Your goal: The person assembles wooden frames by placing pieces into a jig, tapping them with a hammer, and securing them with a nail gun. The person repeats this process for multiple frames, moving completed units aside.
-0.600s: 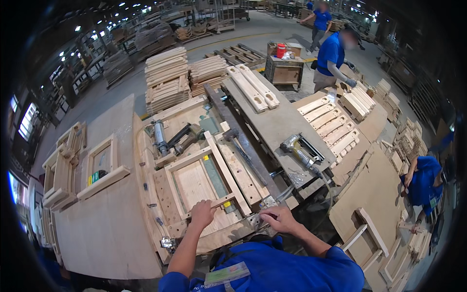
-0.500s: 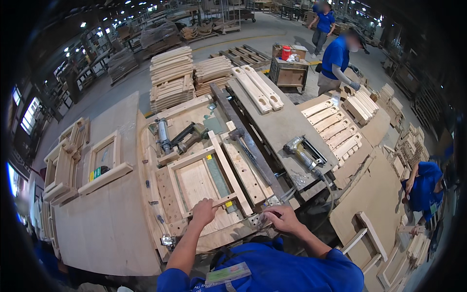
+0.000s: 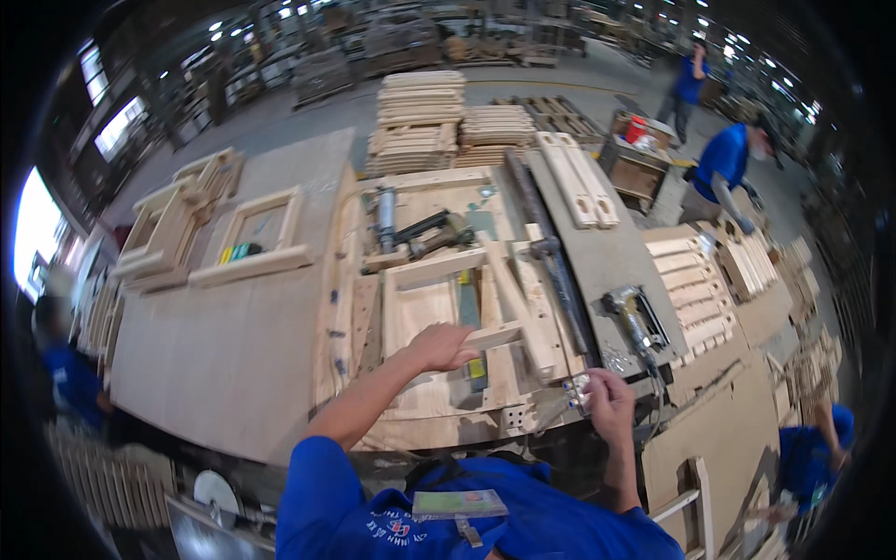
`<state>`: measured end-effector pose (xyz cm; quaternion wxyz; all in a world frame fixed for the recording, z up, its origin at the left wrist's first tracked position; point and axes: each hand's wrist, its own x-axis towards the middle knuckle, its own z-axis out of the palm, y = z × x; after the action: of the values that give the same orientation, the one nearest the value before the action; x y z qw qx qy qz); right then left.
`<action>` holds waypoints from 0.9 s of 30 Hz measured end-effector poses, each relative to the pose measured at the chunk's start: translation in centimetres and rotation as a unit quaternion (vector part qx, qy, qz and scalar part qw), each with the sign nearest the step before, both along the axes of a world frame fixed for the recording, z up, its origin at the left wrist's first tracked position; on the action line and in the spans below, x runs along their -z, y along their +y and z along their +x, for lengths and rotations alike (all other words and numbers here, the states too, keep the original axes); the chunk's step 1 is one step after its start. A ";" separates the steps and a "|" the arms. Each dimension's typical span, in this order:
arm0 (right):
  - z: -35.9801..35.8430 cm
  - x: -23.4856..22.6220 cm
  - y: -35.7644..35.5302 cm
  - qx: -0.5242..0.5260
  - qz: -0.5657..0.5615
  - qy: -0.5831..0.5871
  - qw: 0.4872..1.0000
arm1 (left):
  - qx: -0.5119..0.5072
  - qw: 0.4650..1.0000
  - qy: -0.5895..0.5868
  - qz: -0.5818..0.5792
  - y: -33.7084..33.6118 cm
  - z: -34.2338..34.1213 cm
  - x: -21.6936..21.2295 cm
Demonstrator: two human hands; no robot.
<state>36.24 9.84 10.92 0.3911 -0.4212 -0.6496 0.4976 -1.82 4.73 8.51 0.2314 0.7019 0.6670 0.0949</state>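
A wooden frame lies on the jig table, a nail gun behind it, a second nail gun to its right, stacked frames far left, and lumber stacks beyond

To your left, the bare plywood sheet gives open passage. Ahead, the nail gun blocks the wooden frame; a second gun crowds your right.
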 end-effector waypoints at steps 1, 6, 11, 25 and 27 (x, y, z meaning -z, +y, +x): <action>0.0 -0.7 0.4 0.013 0.027 0.018 0.999 | 0.003 0.999 -0.014 0.031 -0.6 0.4 -1.8; -0.8 -3.1 0.5 0.038 0.045 0.078 0.995 | -0.040 0.995 -0.035 0.089 -9.1 2.3 -8.7; -4.0 -2.6 2.2 0.005 0.078 0.012 0.997 | -0.139 0.979 0.017 0.148 -15.9 0.9 -13.0; -16.7 -1.7 -5.1 -0.234 0.028 -0.114 0.965 | -0.580 0.800 0.152 0.011 -40.1 -14.0 -6.4; -17.9 -1.9 -6.3 -0.235 0.037 -0.124 0.963 | -0.595 0.783 0.180 0.033 -42.3 -17.6 -4.1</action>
<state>18.38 3.49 12.83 0.1954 -0.3001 -0.7916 0.4951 -19.46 -37.54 12.59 -0.0183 0.1769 0.9781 0.1078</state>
